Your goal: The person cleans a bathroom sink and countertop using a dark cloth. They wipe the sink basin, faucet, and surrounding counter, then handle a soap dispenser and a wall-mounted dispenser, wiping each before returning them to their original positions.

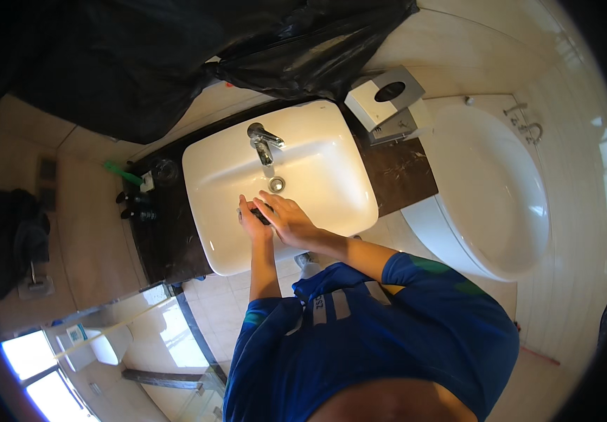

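Over the front left of a white ceramic washbasin (330,184), my left hand (255,224) cups a small dark object (262,213) whose kind I cannot tell. My right hand (288,219) lies against it from the other side, fingers extended across its top, so much of the object is covered. Behind both hands are the round metal drain (276,184) and a chrome single-lever faucet (264,142). No water stream can be made out.
Dark bottles (137,205), a glass dish (165,170) and a green-handled brush (123,172) stand on the dark stone counter (169,242) at left. A tissue box (382,97) is at the back right, beside a white bathtub (493,195). Black plastic sheeting (140,68) hangs behind.
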A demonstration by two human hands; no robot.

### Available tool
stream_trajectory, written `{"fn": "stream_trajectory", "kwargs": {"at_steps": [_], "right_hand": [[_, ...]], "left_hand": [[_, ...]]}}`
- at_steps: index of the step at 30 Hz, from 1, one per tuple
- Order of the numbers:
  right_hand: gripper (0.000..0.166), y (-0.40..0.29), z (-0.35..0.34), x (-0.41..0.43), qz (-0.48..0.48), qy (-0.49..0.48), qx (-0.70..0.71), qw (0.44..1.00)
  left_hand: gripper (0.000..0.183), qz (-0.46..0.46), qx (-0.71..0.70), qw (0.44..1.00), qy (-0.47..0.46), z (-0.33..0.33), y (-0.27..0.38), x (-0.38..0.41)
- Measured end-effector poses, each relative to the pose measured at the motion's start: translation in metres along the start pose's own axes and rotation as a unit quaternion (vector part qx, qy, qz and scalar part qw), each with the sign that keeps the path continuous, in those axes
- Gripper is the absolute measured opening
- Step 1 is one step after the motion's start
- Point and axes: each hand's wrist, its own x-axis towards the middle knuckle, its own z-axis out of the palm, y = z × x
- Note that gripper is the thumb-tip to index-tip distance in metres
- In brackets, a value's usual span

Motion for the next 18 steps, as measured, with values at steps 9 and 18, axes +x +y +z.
{"fn": "stream_trajectory", "kwargs": {"at_steps": [9,18], "right_hand": [[0.052,0.009,0.045,0.048,0.216,-0.132,0.023,0.967],[0.03,0.017,0.083,0.041,0.324,-0.187,0.074,0.924]], "left_hand": [[0.045,-0.019,0.05,0.998,-0.042,0.001,0.012,0.018],[0.037,0.132,0.302,0.931,-0.156,-0.02,0.017,0.002]]}}
